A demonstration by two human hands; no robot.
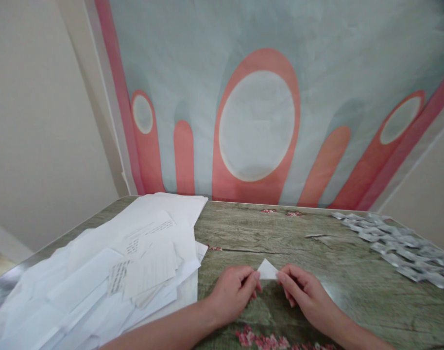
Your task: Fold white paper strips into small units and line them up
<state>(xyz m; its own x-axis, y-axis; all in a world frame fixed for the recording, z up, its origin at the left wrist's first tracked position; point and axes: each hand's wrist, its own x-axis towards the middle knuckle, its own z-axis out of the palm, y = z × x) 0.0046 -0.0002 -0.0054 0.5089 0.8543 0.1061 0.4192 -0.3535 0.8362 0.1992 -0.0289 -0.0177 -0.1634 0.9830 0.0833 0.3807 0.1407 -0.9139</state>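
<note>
A small white paper triangle (267, 270) is held just above the table, its point facing away from me. My left hand (236, 292) pinches its left corner between thumb and fingers. At the right corner, my right hand (305, 293) grips it the same way. The paper's lower edge runs straight between the two hands. Parts of the curled fingers are hidden behind the thumbs.
Loose white sheets and cut pieces (149, 267), some printed, are heaped on the left of the wood-patterned table (251, 233). Several folded grey-white paper pieces (407, 248) lie in rows at the far right. A patterned panel (193, 58) stands behind the table.
</note>
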